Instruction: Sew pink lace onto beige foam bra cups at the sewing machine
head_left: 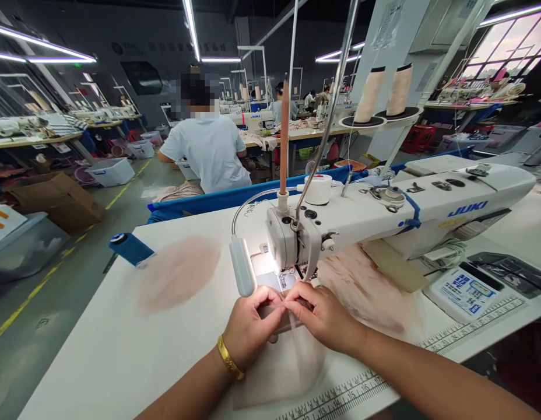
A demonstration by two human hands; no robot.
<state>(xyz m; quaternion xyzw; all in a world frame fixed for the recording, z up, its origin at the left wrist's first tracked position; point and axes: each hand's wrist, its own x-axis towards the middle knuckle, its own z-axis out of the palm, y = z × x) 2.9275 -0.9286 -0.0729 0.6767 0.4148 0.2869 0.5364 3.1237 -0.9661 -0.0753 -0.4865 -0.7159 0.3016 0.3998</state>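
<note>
My left hand (252,326), with a gold bangle on the wrist, and my right hand (320,315) meet just in front of the needle of a white JUKI sewing machine (384,216). Both pinch a thin, sheer pale piece of fabric (292,356) that lies on the white table (122,350) and trails toward me. The fingertips of both hands are pressed together on its far edge, close under the presser foot (292,279). A small lamp (242,265) on a bendable neck lights the spot.
A sheer pink fabric piece (178,271) and a blue thread spool (130,248) lie at the table's left. More pink fabric (371,289) is piled under the machine arm; a control panel (465,290) sits at right. Two thread cones (384,93) stand behind. A person in white (209,146) sits ahead.
</note>
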